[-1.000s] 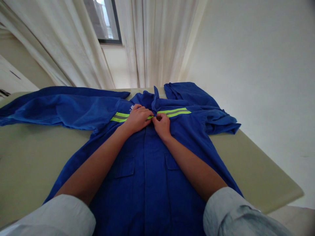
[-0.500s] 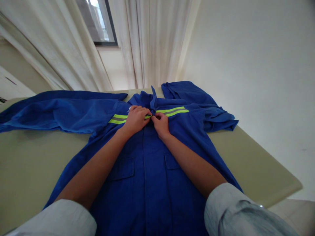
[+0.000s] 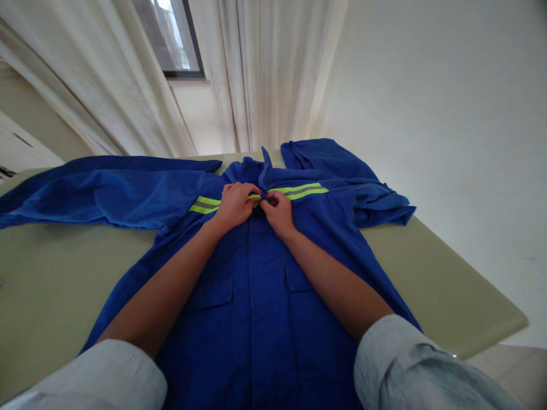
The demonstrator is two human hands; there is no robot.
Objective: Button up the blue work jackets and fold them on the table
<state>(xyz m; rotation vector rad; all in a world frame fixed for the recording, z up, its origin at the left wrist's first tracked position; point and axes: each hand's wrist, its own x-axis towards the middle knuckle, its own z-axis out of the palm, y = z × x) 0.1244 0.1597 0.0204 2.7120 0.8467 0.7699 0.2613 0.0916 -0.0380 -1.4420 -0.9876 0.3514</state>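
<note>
A blue work jacket [image 3: 269, 319] lies front up, its collar [image 3: 265, 171] at the far end and a yellow-green reflective band [image 3: 305, 191] across the chest. At the front opening just below the collar, my left hand [image 3: 236, 206] pinches the edge of the jacket where the band crosses it. Close beside it on the right, my right hand [image 3: 278, 212] is closed with its fingertips on the same spot of the front. The fingertips of both hands nearly meet. Whether a button or other fastener sits between them is too small to tell.
Under the jacket is a pale green table [image 3: 444, 285], its corner at the right. One sleeve [image 3: 115, 193] stretches out to the left; the other [image 3: 380, 205] lies bunched on the right. Behind the table hang cream curtains [image 3: 277, 74] by a window, with a white wall [image 3: 427, 102] to the right.
Both hands stay at the same place on the jacket's front. The fingertips have shifted slightly, and a small dark gap in the front now shows between them.
</note>
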